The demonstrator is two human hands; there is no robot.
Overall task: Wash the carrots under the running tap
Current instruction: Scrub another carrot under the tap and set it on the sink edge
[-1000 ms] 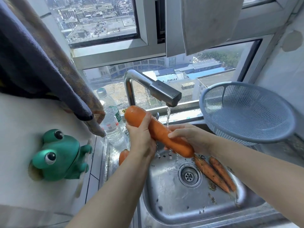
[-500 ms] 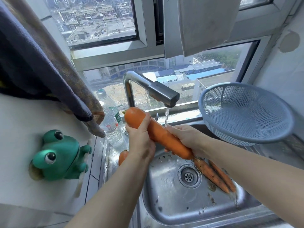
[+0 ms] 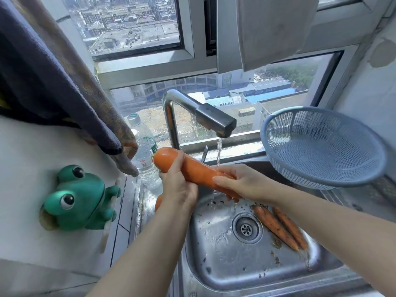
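Right hand [image 3: 246, 185] now wraps carrot [image 3: 197, 170], left hand [image 3: 180, 187] grips, bottle label [image 3: 144, 161] illegible

maybe 1 carrot [image 3: 158, 203], mostly hidden behind left hand [image 3: 179, 187]

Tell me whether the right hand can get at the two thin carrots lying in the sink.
Probably, once freed: the right hand grips the big orange carrot, yet the two thin soil-flecked carrots lie uncovered in the steel sink, just under that forearm.
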